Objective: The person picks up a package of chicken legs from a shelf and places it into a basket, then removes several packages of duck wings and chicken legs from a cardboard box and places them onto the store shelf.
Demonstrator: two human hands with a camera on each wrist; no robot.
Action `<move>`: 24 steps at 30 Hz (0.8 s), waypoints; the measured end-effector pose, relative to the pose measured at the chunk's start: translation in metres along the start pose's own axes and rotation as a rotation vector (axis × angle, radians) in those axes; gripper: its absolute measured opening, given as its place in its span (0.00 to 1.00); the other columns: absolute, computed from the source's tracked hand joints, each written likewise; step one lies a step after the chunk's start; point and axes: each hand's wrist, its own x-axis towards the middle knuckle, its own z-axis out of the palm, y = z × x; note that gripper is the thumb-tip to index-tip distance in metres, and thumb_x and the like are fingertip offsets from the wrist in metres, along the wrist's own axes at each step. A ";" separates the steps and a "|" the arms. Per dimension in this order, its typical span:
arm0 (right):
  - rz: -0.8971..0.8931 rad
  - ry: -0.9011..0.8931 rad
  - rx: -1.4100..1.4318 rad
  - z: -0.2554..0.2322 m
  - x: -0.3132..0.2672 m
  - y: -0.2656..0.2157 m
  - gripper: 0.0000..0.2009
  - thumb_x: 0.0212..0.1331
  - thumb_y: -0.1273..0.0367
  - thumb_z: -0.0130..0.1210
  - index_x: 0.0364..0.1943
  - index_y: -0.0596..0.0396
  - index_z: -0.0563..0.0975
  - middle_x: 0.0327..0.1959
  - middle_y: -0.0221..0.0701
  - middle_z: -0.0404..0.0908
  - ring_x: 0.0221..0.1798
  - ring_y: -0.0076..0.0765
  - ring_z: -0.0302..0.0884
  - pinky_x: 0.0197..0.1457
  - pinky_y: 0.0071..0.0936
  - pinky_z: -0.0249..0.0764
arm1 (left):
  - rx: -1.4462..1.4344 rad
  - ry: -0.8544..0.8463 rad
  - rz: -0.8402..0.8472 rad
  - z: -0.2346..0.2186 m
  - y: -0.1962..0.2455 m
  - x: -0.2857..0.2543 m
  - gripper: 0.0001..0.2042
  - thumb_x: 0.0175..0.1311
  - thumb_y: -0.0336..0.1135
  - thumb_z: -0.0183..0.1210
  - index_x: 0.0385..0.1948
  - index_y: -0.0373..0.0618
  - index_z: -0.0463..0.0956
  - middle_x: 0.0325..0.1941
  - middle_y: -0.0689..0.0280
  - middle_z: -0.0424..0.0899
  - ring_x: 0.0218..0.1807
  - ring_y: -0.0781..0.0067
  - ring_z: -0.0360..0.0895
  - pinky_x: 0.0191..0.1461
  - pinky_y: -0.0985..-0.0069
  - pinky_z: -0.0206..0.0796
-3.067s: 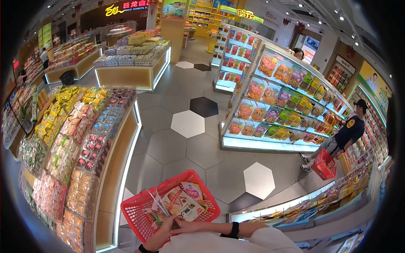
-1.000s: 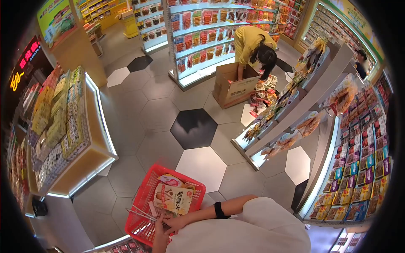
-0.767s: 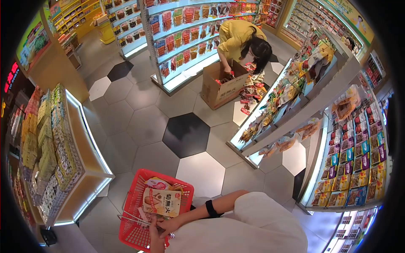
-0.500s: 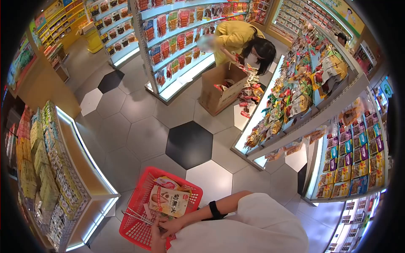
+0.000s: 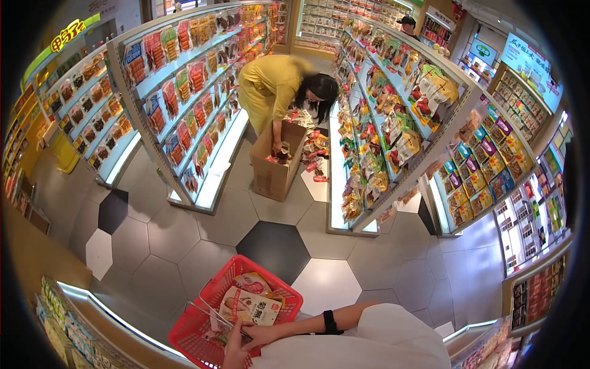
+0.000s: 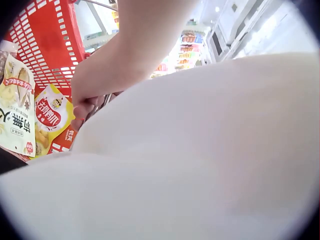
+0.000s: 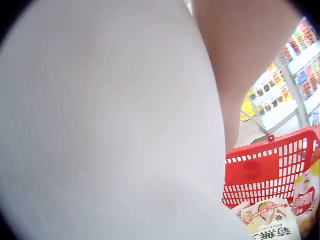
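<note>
A red plastic shopping basket (image 5: 184, 320) hangs at my front, low in the head view. My left hand (image 5: 234, 349) and right hand (image 5: 263, 334) meet at its rear side, fingers curled round the thin metal handles (image 5: 212, 312). Inside lie several snack packets: a cream packet (image 5: 255, 306) with dark lettering on top and a pink-and-yellow packet (image 5: 252, 282) behind it. In the left wrist view, fingers (image 6: 82, 111) curl about the metal handles beside the basket wall (image 6: 47, 37). White cloth fills most of both wrist views; in the right one it hides the fingers.
Ahead, a person in yellow (image 5: 270, 86) bends over an open cardboard box (image 5: 270, 178), with loose packets (image 5: 316, 150) heaped beside it. Lit snack racks stand left (image 5: 184, 104) and right (image 5: 393, 117) of them. A low display counter (image 5: 80, 307) is at near left.
My view has swung right, from the wide aisle with counters to the racks and the box. The person in yellow has lowered a hand into the box. Both my hands keep holding the basket handles.
</note>
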 end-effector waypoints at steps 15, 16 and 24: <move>-0.126 0.430 -0.103 -0.108 0.172 -0.032 0.32 0.49 0.53 0.54 0.42 0.74 0.63 0.32 0.50 0.74 0.38 0.45 0.74 0.40 0.32 0.70 | 0.242 -0.126 -0.031 0.014 0.233 0.043 0.13 0.62 0.43 0.49 0.32 0.42 0.73 0.32 0.65 0.76 0.39 0.72 0.73 0.44 0.76 0.66; -0.169 0.491 -0.113 -0.111 0.184 -0.022 0.30 0.49 0.54 0.54 0.40 0.74 0.63 0.29 0.48 0.75 0.36 0.45 0.75 0.39 0.32 0.71 | 0.247 -0.152 -0.049 0.008 0.241 0.046 0.12 0.62 0.43 0.50 0.33 0.43 0.73 0.33 0.65 0.76 0.39 0.72 0.73 0.45 0.75 0.66; 0.031 0.830 0.047 -0.113 0.232 -0.060 0.29 0.48 0.59 0.55 0.39 0.79 0.63 0.31 0.52 0.74 0.36 0.48 0.75 0.40 0.34 0.71 | 0.370 -0.393 -0.278 -0.033 0.311 0.105 0.11 0.62 0.42 0.50 0.33 0.44 0.72 0.33 0.66 0.78 0.37 0.72 0.74 0.43 0.74 0.66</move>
